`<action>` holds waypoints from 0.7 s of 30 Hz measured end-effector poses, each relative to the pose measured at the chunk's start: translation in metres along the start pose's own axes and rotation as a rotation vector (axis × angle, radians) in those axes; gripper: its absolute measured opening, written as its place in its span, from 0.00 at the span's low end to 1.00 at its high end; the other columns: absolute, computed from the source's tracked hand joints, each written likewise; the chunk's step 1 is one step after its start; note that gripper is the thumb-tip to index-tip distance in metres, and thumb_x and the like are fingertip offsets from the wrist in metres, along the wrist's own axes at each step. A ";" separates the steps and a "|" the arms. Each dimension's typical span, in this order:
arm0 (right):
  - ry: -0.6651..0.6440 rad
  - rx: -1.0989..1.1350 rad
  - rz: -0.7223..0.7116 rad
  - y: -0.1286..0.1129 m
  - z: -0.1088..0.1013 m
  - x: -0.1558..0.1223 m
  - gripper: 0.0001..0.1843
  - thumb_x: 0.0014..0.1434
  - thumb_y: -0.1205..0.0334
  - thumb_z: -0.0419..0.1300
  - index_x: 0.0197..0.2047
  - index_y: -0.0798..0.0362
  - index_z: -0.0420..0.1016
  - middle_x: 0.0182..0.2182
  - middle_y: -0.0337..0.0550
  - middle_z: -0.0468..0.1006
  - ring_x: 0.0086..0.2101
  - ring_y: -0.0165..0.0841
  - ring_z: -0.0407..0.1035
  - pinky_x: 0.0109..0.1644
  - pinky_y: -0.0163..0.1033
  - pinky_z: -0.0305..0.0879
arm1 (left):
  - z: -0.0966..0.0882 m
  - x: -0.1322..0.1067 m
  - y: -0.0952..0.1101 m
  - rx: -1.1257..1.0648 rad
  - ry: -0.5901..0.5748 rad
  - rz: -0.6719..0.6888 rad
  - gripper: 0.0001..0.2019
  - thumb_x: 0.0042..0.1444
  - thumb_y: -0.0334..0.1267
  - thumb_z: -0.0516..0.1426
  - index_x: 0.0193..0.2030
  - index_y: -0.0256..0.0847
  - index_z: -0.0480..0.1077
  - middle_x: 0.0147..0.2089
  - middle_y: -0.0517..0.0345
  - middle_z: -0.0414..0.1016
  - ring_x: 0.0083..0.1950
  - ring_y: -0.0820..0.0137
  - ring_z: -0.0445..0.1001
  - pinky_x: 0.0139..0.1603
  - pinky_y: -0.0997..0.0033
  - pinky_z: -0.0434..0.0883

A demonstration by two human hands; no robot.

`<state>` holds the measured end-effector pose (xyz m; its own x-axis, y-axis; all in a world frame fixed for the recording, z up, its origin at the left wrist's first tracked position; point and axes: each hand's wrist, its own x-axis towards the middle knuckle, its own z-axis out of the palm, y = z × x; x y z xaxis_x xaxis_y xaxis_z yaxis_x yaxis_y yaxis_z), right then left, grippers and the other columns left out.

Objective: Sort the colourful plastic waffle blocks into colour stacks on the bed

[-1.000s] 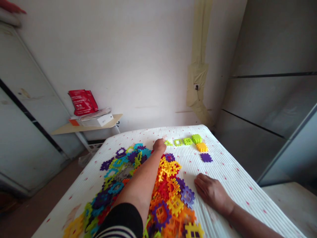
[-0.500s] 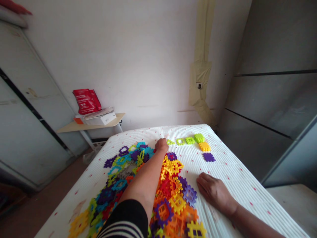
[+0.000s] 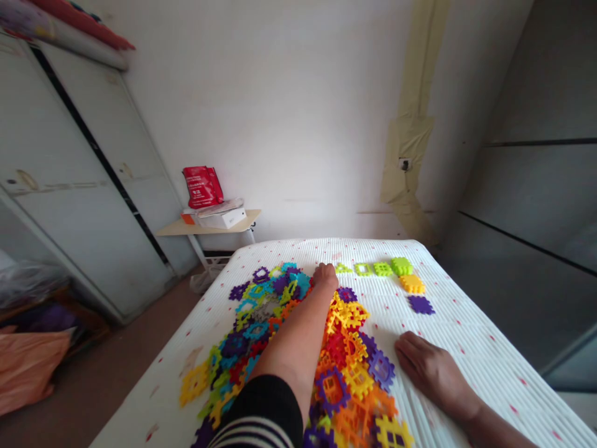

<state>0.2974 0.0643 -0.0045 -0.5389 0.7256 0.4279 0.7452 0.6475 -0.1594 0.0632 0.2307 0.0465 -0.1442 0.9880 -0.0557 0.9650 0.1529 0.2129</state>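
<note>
My left hand (image 3: pixel 325 274) reaches across the pile to its far edge. Its fingers are closed, and whatever is in them is hidden. Just right of it begins a row of lime-green pieces: a triangular frame (image 3: pixel 344 268), a square frame (image 3: pixel 362 269), a windowed square (image 3: pixel 383 269) and a stack of green squares (image 3: pixel 402 266). My right hand (image 3: pixel 431 368) rests palm down on the sheet, right of the pile, its fingers lying loosely together. Under my left forearm spreads a heap of colourful plastic interlocking pieces (image 3: pixel 347 348), partly covered by the arm.
Yellow square pieces (image 3: pixel 413 284) and a purple square (image 3: pixel 421 305) lie near the green stack. The white dotted sheet (image 3: pixel 471 354) covers the bed. A small table (image 3: pixel 254 218) with a red bag (image 3: pixel 202 186) stands behind, left. Grey cabinets (image 3: pixel 536 199) flank the right side.
The camera view has swung left, so everything sits further right in the picture. My left hand stays at the row's left end, and my right hand still rests on the sheet.
</note>
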 end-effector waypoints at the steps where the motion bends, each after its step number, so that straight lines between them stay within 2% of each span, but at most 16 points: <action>1: -0.002 0.001 0.000 0.000 0.000 0.000 0.15 0.67 0.62 0.43 0.34 0.53 0.68 0.30 0.44 0.70 0.28 0.30 0.67 0.31 0.34 0.61 | -0.001 -0.002 0.000 0.005 -0.014 0.013 0.17 0.59 0.42 0.55 0.53 0.38 0.66 0.54 0.49 0.68 0.50 0.64 0.71 0.48 0.57 0.71; 9: 0.013 0.011 -0.007 0.003 0.002 -0.001 0.15 0.67 0.61 0.44 0.34 0.53 0.68 0.29 0.43 0.70 0.28 0.29 0.68 0.31 0.34 0.62 | -0.012 -0.028 -0.001 0.064 -0.140 0.104 0.17 0.59 0.42 0.55 0.53 0.38 0.66 0.54 0.49 0.68 0.50 0.64 0.71 0.48 0.57 0.71; 14: 0.004 0.014 -0.007 0.003 0.002 -0.001 0.15 0.67 0.61 0.44 0.35 0.53 0.69 0.30 0.43 0.71 0.28 0.29 0.68 0.31 0.33 0.63 | -0.024 -0.056 -0.008 0.113 -0.191 0.189 0.17 0.59 0.42 0.55 0.53 0.38 0.66 0.53 0.49 0.68 0.49 0.64 0.71 0.48 0.57 0.71; 18: 0.007 0.002 -0.011 0.005 0.003 -0.001 0.16 0.67 0.59 0.44 0.35 0.53 0.70 0.30 0.43 0.71 0.28 0.29 0.69 0.31 0.33 0.64 | -0.032 -0.085 -0.018 0.138 -0.193 0.292 0.16 0.59 0.42 0.55 0.52 0.38 0.66 0.52 0.50 0.69 0.49 0.65 0.71 0.47 0.57 0.71; 21: 0.015 -0.004 -0.014 0.005 0.003 -0.001 0.17 0.67 0.59 0.44 0.35 0.53 0.70 0.30 0.43 0.72 0.28 0.29 0.69 0.31 0.32 0.64 | -0.036 -0.106 -0.026 0.145 -0.151 0.358 0.11 0.60 0.35 0.52 0.47 0.37 0.70 0.48 0.48 0.73 0.48 0.64 0.72 0.48 0.59 0.70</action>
<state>0.3008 0.0675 -0.0080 -0.5428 0.7131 0.4437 0.7395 0.6562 -0.1499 0.0450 0.1223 0.0822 0.2293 0.9621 -0.1477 0.9708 -0.2151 0.1058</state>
